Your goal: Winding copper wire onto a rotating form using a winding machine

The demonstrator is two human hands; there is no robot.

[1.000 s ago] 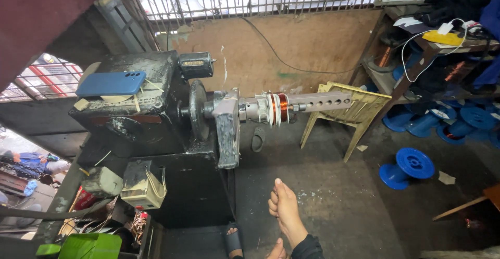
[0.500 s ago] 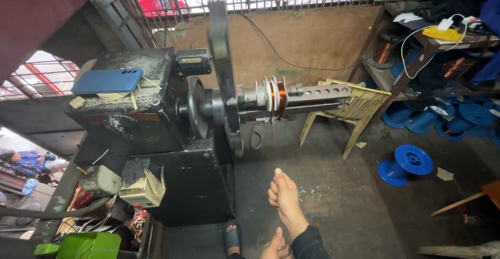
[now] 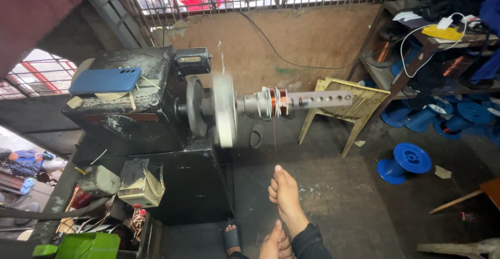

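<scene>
A black winding machine (image 3: pixel 140 108) stands at the left, with a grey shaft (image 3: pixel 317 99) sticking out to the right. On the shaft sits a coil of copper wire (image 3: pixel 274 102). A flat grey bar (image 3: pixel 224 108) on the shaft is blurred by spinning. A thin copper wire (image 3: pixel 274 139) runs straight down from the coil into my right hand (image 3: pixel 285 195), which is closed around it, thumb up. My left hand (image 3: pixel 274 243) shows just below it at the frame's bottom edge, partly cut off; its grip is unclear.
A blue phone (image 3: pixel 104 80) lies on top of the machine. A yellow plastic chair (image 3: pixel 349 108) leans behind the shaft. Blue spools (image 3: pixel 406 161) lie on the concrete floor at the right, under a cluttered shelf (image 3: pixel 442 35). A sandal (image 3: pixel 232 236) is near my hands.
The flat bar on the shaft has swung from pointing down to up and is now a spinning blur. My left hand has come into view beneath the right one.
</scene>
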